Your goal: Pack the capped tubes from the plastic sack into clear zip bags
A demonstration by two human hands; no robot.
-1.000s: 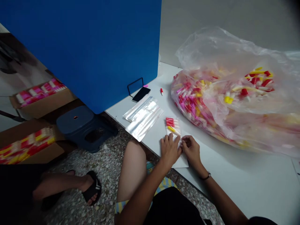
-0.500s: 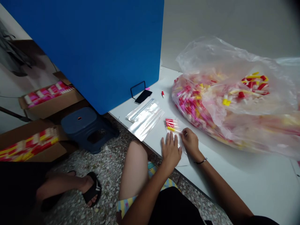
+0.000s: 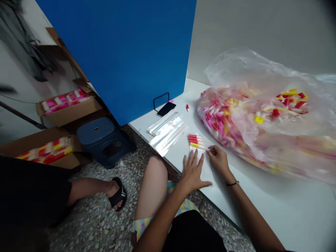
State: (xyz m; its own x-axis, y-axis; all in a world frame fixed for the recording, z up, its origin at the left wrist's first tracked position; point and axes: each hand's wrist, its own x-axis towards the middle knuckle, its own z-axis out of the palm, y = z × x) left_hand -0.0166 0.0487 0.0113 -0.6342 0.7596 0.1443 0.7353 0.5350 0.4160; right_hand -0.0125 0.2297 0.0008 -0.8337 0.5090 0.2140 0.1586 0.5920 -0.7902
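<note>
The left hand (image 3: 193,175), fingers apart, probably steadies the clear packet (image 3: 197,141); the right hand (image 3: 219,161) bunches its fingers at the right edge (grip unclear).

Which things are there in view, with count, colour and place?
Table: one, white, centre to right
Big bag: one, clear, table's right, holding coloured tubes
Small bag: one, clear, table's near edge, with red tubes and one yellow
Loose tube: one, red-white, beyond small bag
Pouches: at least two, silver, left on table
Phone: one, black, beyond pouches
Wire stand: one, black, beside phone
Panel: one, blue, top
Stool: one, blue, left
Boxes: at least two, brown, left
Clothes: count unclear, grey, top left
Other person's foot: one, black-sandalled, lower left
Own knee: one, bare, bottom centre
Left hand: one, bare, spread over small bag
Right hand: one, bare, at small bag's side
</note>
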